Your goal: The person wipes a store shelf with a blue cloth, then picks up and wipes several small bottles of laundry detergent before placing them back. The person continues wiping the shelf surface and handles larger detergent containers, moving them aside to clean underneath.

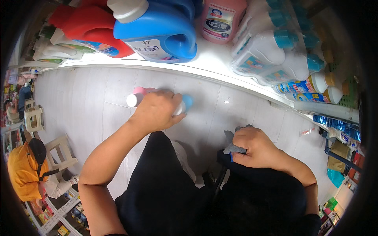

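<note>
My left hand [158,110] is closed over a bottle with a white cap [180,108], beside a light blue part [187,103] that shows past the fingers. At its left are a pink bottle [139,90] and a white cap [132,100]; the hand hides much of them, and whether it grips more than one bottle I cannot tell. Near my right knee, my right hand [255,144] is closed on a crumpled grey cloth [236,148]. A bit of blue shows under its thumb.
A white shelf [212,63] ahead bears a blue detergent jug [156,32], a red jug [91,26], a pink bottle [223,20] and several film-wrapped white bottles [260,50]. On the left floor are plastic stools [60,152] and a person in orange [25,171] beside another shelf.
</note>
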Action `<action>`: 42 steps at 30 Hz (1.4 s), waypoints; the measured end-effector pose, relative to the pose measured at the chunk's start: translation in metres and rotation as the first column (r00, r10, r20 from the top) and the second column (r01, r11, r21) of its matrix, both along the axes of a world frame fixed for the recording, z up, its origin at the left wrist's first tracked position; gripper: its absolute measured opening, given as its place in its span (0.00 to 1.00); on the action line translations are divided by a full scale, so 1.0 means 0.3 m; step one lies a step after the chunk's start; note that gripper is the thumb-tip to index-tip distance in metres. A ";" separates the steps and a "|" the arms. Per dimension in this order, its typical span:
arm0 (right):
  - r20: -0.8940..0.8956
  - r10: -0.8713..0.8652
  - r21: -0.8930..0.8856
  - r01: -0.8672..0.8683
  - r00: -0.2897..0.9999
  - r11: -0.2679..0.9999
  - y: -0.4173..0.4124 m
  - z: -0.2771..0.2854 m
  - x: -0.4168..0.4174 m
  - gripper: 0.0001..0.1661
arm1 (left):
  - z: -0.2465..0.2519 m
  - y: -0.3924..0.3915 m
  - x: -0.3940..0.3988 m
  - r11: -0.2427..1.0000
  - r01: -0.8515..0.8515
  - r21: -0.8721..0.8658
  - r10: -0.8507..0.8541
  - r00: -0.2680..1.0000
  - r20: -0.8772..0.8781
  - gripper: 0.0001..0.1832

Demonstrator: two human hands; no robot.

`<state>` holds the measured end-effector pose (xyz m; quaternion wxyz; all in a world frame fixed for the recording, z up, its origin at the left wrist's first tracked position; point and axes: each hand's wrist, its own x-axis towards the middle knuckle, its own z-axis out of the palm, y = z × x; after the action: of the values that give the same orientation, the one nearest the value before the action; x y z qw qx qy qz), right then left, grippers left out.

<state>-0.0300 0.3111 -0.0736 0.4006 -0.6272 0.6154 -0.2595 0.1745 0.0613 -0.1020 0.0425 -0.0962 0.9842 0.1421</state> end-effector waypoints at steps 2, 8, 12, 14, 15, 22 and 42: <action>-0.011 0.009 0.015 -0.009 1.000 1.000 -0.003 0.003 0.002 0.12 | -0.005 -0.003 0.006 1.000 0.011 0.000 -0.011 1.000 -0.011 0.21; -0.011 0.039 0.016 -0.039 0.999 0.999 -0.002 -0.010 0.005 0.12 | 0.115 -0.031 -0.018 0.993 -0.015 0.115 0.029 0.993 -0.118 0.20; -0.023 0.062 0.045 -0.061 0.998 0.997 0.001 -0.011 -0.003 0.12 | 0.325 -0.065 -0.086 0.987 -0.082 0.138 0.116 0.959 -0.259 0.18; -0.026 0.054 0.051 -0.052 0.998 0.997 0.004 -0.013 -0.006 0.12 | 0.395 -0.075 -0.129 0.979 -0.132 0.158 0.179 0.925 -0.334 0.17; -0.021 0.050 0.052 -0.049 0.999 0.997 0.003 -0.007 0.000 0.12 | 0.426 -0.073 -0.146 0.963 -0.177 0.202 0.239 0.907 -0.346 0.17; -0.023 0.080 0.071 -0.079 0.996 0.994 0.002 0.009 0.001 0.12 | 0.412 -0.119 -0.376 0.966 -0.256 0.034 0.224 0.766 -0.602 0.17; -0.016 0.100 0.120 -0.098 0.995 0.988 0.006 -0.007 -0.005 0.13 | 0.383 -0.131 -0.491 0.977 -0.193 -0.089 0.103 0.796 -0.596 0.21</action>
<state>-0.0316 0.3128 -0.0756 0.4429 -0.6348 0.6024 -0.1950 0.0271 0.0219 0.0130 -0.2827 -0.1271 0.9459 0.0956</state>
